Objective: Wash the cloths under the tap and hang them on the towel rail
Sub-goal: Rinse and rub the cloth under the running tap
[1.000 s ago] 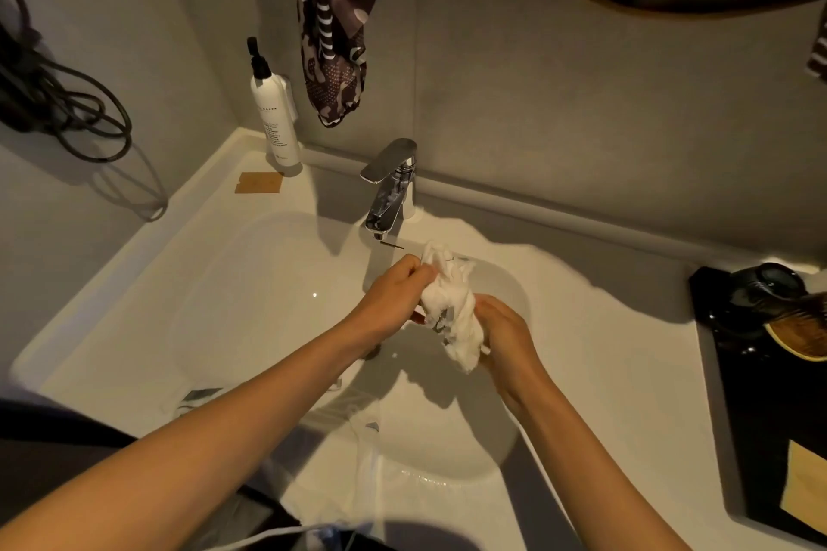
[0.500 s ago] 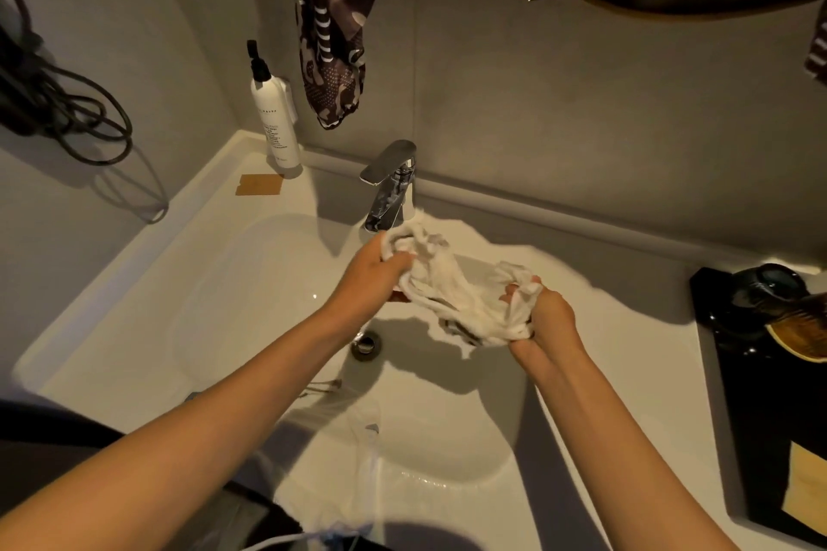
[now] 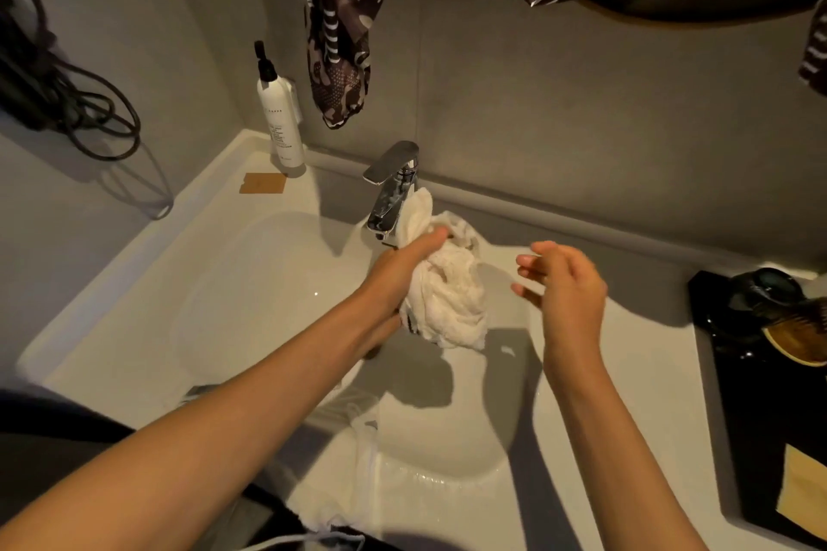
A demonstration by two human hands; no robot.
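Just below the tap (image 3: 391, 188), over the back of the white basin (image 3: 250, 282), a bunched white cloth (image 3: 447, 291) hangs from the left hand (image 3: 398, 273), whose fingers are clamped on its upper folds, while the right hand (image 3: 566, 291) is free beside it with fingers apart and loosely bent. This looks like the washing step, and the next move probably calls for the right hand to take hold of the cloth again for rinsing or wringing. There is open room across the basin to the left, but the wall and tap stand close behind, a dark tray (image 3: 760, 394) crowds the right edge, and patterned fabric (image 3: 340, 36) hangs overhead.
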